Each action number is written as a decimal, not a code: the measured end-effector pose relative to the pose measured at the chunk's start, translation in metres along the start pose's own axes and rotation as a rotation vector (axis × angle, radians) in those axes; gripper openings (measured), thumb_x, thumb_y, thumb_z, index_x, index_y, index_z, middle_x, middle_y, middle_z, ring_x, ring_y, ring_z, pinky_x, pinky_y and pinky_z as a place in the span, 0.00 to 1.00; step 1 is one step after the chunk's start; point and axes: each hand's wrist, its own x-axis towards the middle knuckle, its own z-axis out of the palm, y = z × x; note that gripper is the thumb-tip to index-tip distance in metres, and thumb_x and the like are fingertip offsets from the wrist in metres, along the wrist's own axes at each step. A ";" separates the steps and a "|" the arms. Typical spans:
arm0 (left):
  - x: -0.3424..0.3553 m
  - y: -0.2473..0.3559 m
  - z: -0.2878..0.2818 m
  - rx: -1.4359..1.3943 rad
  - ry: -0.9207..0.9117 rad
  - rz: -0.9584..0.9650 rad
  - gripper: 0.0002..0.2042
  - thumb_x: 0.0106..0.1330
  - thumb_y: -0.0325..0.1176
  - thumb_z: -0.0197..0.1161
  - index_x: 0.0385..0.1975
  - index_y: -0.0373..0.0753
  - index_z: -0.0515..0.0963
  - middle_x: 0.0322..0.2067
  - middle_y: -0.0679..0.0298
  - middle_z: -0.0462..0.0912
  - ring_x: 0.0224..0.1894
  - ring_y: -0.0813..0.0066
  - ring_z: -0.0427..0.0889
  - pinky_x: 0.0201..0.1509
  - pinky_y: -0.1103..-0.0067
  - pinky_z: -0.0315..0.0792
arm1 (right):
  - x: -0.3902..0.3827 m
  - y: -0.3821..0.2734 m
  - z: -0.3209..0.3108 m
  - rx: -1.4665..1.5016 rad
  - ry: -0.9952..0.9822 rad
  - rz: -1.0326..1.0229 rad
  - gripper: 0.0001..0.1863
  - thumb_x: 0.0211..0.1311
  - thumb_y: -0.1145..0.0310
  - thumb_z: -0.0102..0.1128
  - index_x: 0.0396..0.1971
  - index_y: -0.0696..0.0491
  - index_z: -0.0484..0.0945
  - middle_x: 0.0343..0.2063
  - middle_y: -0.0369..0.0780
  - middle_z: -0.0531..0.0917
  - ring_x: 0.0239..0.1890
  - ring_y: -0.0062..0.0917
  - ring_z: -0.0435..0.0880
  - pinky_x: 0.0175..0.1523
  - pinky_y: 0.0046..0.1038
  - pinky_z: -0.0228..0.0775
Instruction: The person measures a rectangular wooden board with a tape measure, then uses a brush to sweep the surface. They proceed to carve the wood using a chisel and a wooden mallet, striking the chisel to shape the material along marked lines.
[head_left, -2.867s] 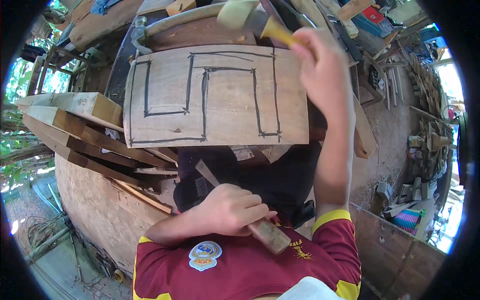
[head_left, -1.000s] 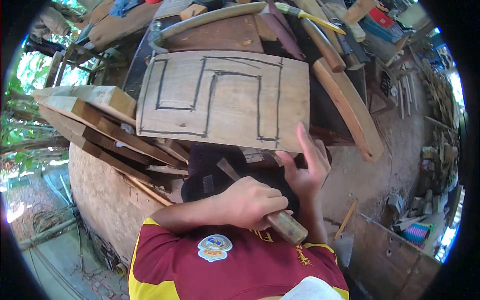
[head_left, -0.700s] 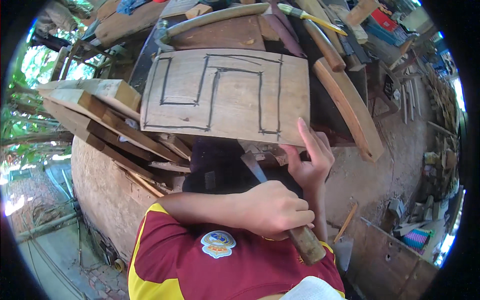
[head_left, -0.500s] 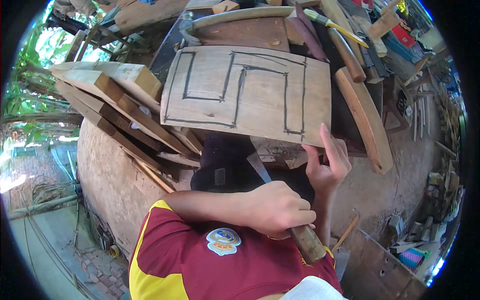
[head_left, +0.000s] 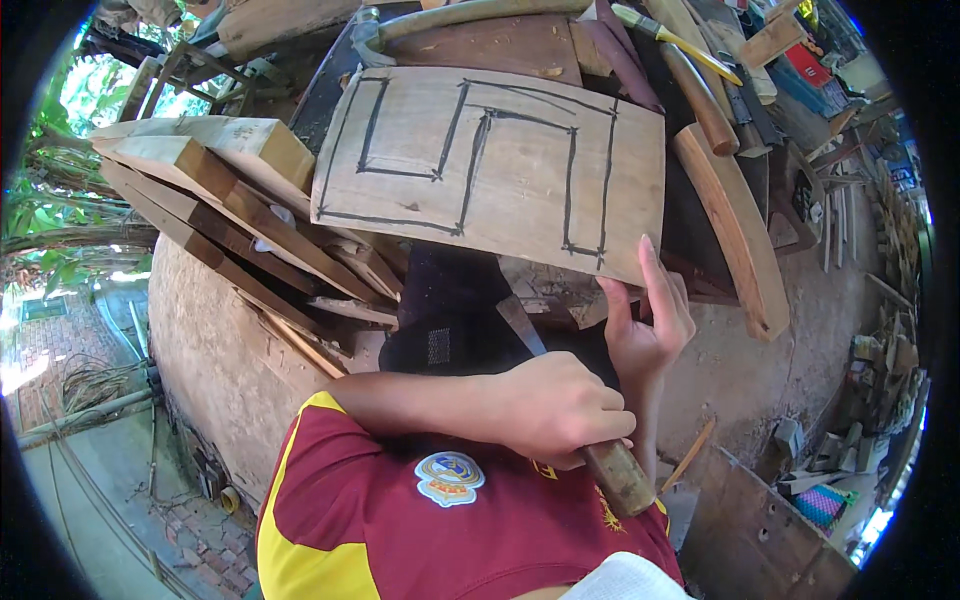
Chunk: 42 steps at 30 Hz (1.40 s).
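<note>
My left hand is closed round the wooden handle of a chisel. Its flat metal blade points up and left, away from the board. At the near right corner of a pale wooden board, my right hand grips the edge with thumb and index finger; the other fingers are partly hidden. The board is slightly curved and marked with dark angular lines. It lies over a dark bench surface, its near edge facing me.
Thick wood pieces lean together at the left. Behind the board lies a long curved wooden handle with a metal head. A yellow-handled brush, a rounded wooden handle and a curved wooden piece lie at the right.
The board sits slightly higher in view, its left end raised a little more, partly because the whole view has shifted. Both hands keep their grips.
</note>
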 end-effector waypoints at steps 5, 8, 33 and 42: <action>-0.004 0.002 -0.004 -0.011 0.028 -0.044 0.12 0.54 0.36 0.69 0.24 0.40 0.71 0.18 0.62 0.72 0.19 0.60 0.78 0.19 0.67 0.68 | 0.021 -0.005 -0.016 0.705 -0.085 0.495 0.36 0.59 0.75 0.67 0.65 0.63 0.61 0.47 0.49 0.83 0.42 0.22 0.82 0.41 0.22 0.74; -0.007 -0.001 -0.003 -0.001 0.089 -0.045 0.14 0.58 0.39 0.69 0.21 0.41 0.71 0.16 0.63 0.70 0.16 0.62 0.75 0.16 0.68 0.66 | 0.037 0.009 -0.018 0.822 -0.129 0.574 0.39 0.65 0.69 0.62 0.69 0.63 0.50 0.51 0.53 0.79 0.51 0.27 0.80 0.53 0.24 0.71; -0.032 -0.018 -0.023 -0.102 0.080 -0.276 0.15 0.39 0.30 0.70 0.27 0.41 0.73 0.22 0.61 0.76 0.25 0.56 0.79 0.25 0.65 0.72 | 0.064 0.041 0.021 2.146 -0.300 0.855 0.47 0.66 0.33 0.41 0.67 0.63 0.57 0.65 0.51 0.66 0.65 0.40 0.68 0.70 0.42 0.56; -0.037 -0.020 -0.027 -0.115 0.116 -0.320 0.14 0.39 0.29 0.69 0.26 0.41 0.73 0.21 0.60 0.76 0.25 0.55 0.80 0.26 0.64 0.72 | 0.055 0.036 0.031 2.227 -0.225 0.884 0.58 0.56 0.23 0.44 0.70 0.59 0.51 0.71 0.49 0.56 0.71 0.42 0.57 0.72 0.51 0.46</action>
